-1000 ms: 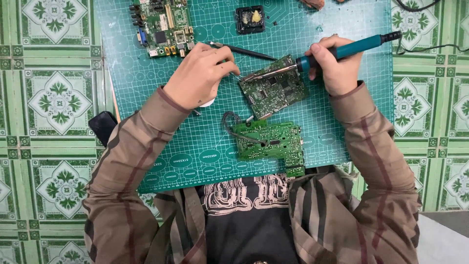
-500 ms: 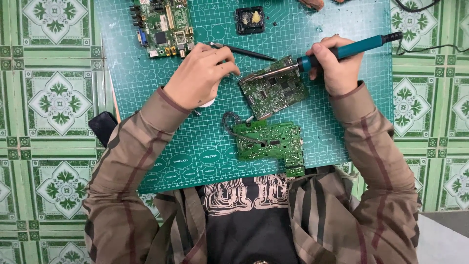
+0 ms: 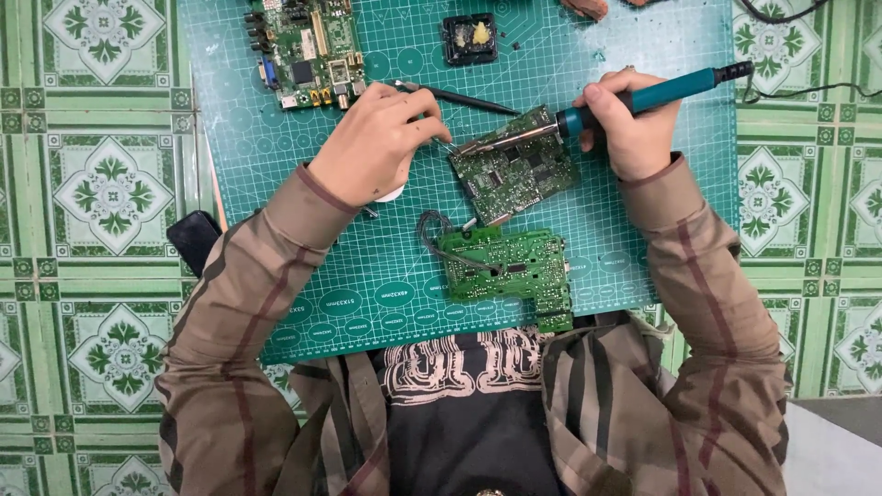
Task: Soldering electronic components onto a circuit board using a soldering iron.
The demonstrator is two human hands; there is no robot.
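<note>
While nothing is shifting from a second ago, the right hand (image 3: 634, 129) is still gripping the teal soldering iron (image 3: 634, 96) on the middle circuit board (image 3: 514, 170), and the left hand (image 3: 372, 142) is pinching solder wire (image 3: 444, 142) beside its tip.

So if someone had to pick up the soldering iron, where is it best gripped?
By the teal handle, probably coming from its cord end at the right, as the right hand does now. The soldering iron lies nearly level, its metal tip on the small circuit board; that end is bare metal, likely hot, and crowded by the left hand.
</note>
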